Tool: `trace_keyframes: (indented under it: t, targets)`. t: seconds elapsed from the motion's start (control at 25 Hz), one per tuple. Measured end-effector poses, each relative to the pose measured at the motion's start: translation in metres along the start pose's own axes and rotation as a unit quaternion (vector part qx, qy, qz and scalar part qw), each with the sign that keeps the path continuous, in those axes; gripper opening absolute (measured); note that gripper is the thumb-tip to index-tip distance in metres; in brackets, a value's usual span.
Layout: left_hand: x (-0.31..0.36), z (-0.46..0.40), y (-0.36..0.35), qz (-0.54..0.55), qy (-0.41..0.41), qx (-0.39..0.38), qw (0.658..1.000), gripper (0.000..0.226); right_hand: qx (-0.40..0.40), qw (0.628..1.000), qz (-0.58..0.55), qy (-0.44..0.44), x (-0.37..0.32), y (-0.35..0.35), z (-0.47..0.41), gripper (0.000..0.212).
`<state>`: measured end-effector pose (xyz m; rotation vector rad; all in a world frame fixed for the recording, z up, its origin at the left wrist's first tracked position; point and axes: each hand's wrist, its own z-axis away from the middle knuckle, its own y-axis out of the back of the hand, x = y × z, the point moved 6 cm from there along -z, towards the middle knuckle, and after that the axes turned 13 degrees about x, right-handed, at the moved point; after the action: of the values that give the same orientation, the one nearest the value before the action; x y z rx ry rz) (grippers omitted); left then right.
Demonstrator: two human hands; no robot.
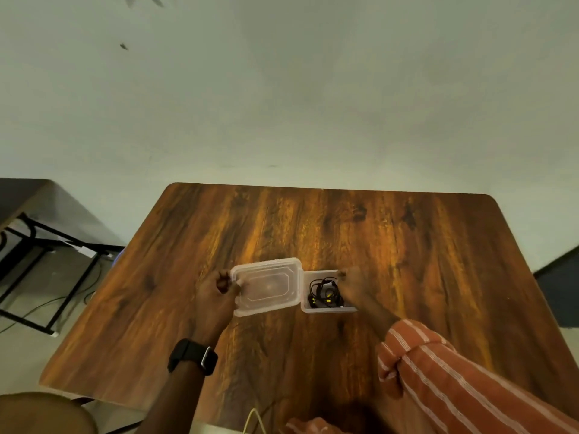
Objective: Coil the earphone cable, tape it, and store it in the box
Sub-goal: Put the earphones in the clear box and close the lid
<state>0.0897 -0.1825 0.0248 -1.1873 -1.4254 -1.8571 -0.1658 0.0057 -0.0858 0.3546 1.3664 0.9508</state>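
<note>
A small clear plastic box (326,309) sits in the middle of the wooden table (407,261). Coiled black earphone cable (324,291) with yellow bits lies inside it. The clear lid (269,285) is off the box and lies flat to its left, touching it. My left hand (216,296), with a black watch on the wrist, grips the lid's left edge between thumb and fingers. My right hand (357,286) rests against the box's right side, fingers at its far right corner, and hides that wall.
A dark metal-framed table (37,242) stands to the left with cables on the floor under it. A yellowish cord (252,419) hangs at the table's near edge. A round brown stool top (40,413) shows at the lower left. A pale wall is behind.
</note>
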Motion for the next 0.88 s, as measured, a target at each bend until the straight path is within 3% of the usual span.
trace_keyframes:
  t: [0.12, 0.28, 0.36, 0.44, 0.6, 0.8, 0.88]
  targets:
    - [0.02, -0.002, -0.029, 0.003, -0.031, -0.011, 0.999, 0.012, 0.063, 0.994, -0.087, 0.001, -0.001, 0.038, -0.003, 0.02]
    - [0.036, -0.007, -0.098, 0.044, -0.019, -0.057, 0.997, 0.018, -0.047, 0.945, -0.312, -0.088, -0.006, 0.064, 0.006, 0.026]
    - [0.022, -0.009, -0.133, 0.052, 0.037, -0.07, 0.995, 0.019, -0.048, 0.946, -0.308, -0.092, -0.001, 0.072, 0.006, 0.013]
    - [0.002, -0.007, -0.162, 0.04, 0.081, -0.093, 0.992, 0.023, -0.008, 0.962, -0.258, -0.085, 0.008, 0.078, 0.002, 0.025]
    - [-0.027, -0.001, -0.185, -0.07, 0.046, -0.075, 0.994, 0.028, 0.038, 0.984, -0.147, -0.092, 0.035, 0.061, -0.003, 0.025]
    - [-0.047, 0.0, -0.185, -0.165, -0.029, -0.056, 0.984, 0.033, 0.036, 0.978, -0.182, -0.098, 0.058, 0.027, -0.005, 0.029]
    - [-0.059, -0.003, -0.182, -0.137, -0.006, -0.049, 0.989, 0.03, 0.017, 0.974, -0.188, -0.127, 0.062, 0.021, -0.005, 0.032]
